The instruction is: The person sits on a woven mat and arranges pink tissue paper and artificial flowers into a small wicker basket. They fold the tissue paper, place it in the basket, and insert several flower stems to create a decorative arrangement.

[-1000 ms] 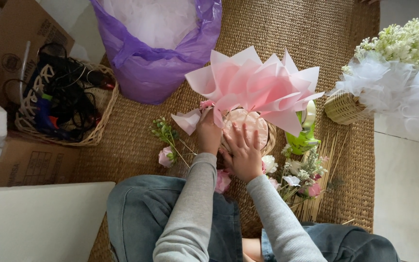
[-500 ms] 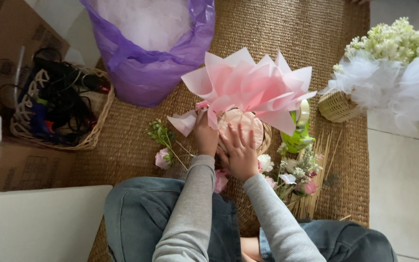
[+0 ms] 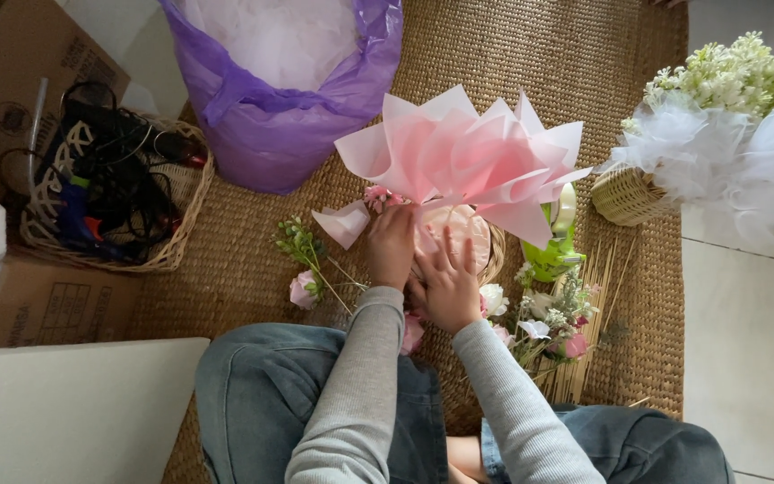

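Woven mat (image 3: pixel 530 54); fingers (image 3: pixel 448 260) spread on basket (image 3: pixel 493 255).

Person seated on woven mat (image 3: pixel 530 54), legs folded. Directly before the knees: small wicker basket (image 3: pixel 493 255), folded paper fan (image 3: pixel 463 157) standing in it at the far side. Left hand (image 3: pixel 393 244) at the basket's left edge; right hand (image 3: pixel 447 282) on its near side, touching it. Loose flower sprig (image 3: pixel 305 269) on the mat, left of the hands. Artificial flowers (image 3: pixel 548 318) lie right of the basket. Plastic bag (image 3: pixel 284 90) behind, to the left. Basket of cables (image 3: pixel 105 188) far left. Tulle-wrapped flower basket (image 3: pixel 633 193) far right.
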